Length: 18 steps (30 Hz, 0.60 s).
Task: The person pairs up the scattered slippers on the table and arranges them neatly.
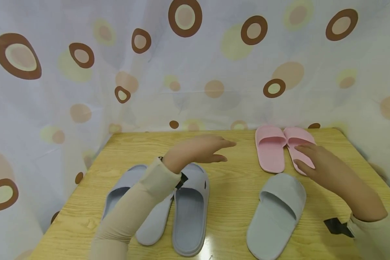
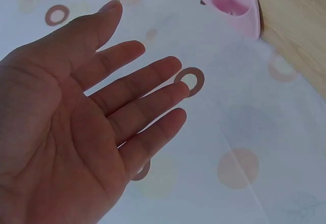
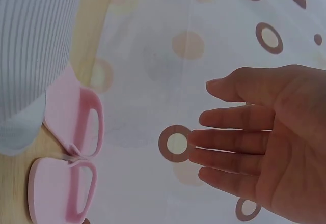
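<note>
My left hand [image 1: 199, 150] hovers over the table with fingers extended and nothing in it; its bare palm [image 2: 71, 137] faces the left wrist camera. Below that arm lie a blue-grey slipper [image 1: 190, 224], a second blue-grey slipper [image 1: 133, 176] and a paler grey slipper [image 1: 154, 225], the latter two partly hidden by the sleeve. On the right, my right hand [image 1: 331, 173] is held above the table, its fingers loosely extended and holding nothing. It overlaps one pink slipper [image 1: 299, 134] in the head view; the other pink slipper [image 1: 270, 155] lies alongside. Nearer is a pale grey slipper [image 1: 273, 225].
All the slippers lie on a wood-grain table [image 1: 229, 202]. A white cloth [image 1: 195, 65] with brown and peach circles rises behind the table and along both sides. In the right wrist view, a ribbed pale surface [image 3: 35, 40] fills the upper left.
</note>
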Each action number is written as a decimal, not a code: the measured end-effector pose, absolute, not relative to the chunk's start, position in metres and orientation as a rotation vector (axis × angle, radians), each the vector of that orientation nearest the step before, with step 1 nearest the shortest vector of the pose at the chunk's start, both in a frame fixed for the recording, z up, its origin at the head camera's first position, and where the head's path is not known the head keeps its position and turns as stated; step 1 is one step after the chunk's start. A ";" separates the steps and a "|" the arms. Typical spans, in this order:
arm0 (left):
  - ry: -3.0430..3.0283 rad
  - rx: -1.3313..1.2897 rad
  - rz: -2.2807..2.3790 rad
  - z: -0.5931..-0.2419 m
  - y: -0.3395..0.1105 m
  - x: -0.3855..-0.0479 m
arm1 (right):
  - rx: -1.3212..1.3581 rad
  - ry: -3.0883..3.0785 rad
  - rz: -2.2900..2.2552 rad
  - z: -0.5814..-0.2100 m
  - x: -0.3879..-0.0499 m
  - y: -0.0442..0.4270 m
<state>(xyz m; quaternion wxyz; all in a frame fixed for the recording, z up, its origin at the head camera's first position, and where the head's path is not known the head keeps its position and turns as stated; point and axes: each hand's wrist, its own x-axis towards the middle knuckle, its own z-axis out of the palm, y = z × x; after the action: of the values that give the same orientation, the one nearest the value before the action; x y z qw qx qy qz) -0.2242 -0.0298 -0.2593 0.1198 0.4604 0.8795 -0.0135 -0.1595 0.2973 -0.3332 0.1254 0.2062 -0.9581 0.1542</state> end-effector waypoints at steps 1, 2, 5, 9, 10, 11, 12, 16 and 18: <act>2.582 1.344 -0.013 -0.258 -0.038 -0.219 | 0.602 -2.787 0.449 -0.334 -0.155 0.294; 2.594 1.342 0.012 -0.257 -0.047 -0.215 | 0.616 -2.765 0.451 -0.334 -0.150 0.291; 2.629 1.325 0.081 -0.256 -0.072 -0.200 | 0.670 -2.710 0.458 -0.337 -0.135 0.282; 2.676 1.266 0.136 -0.257 -0.104 -0.181 | 0.748 -2.656 0.451 -0.340 -0.116 0.268; 2.689 1.245 0.139 -0.258 -0.111 -0.176 | 0.770 -2.641 0.446 -0.341 -0.111 0.264; 2.703 1.225 0.139 -0.260 -0.118 -0.171 | 0.795 -2.621 0.440 -0.342 -0.107 0.261; 2.712 1.195 0.138 -0.262 -0.125 -0.167 | 0.824 -2.601 0.434 -0.344 -0.103 0.258; 2.732 1.133 0.115 -0.277 -0.146 -0.149 | 0.955 -2.490 0.408 -0.356 -0.091 0.247; 2.725 1.105 0.126 -0.286 -0.156 -0.141 | 1.000 -2.462 0.404 -0.363 -0.086 0.242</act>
<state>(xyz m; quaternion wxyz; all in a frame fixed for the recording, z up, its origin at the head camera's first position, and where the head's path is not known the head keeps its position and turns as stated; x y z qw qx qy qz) -0.1411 -0.1559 -0.2862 0.0989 0.3735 0.9213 0.0427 -0.0859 0.2421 -0.3630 0.2251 0.3626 -0.8924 0.1463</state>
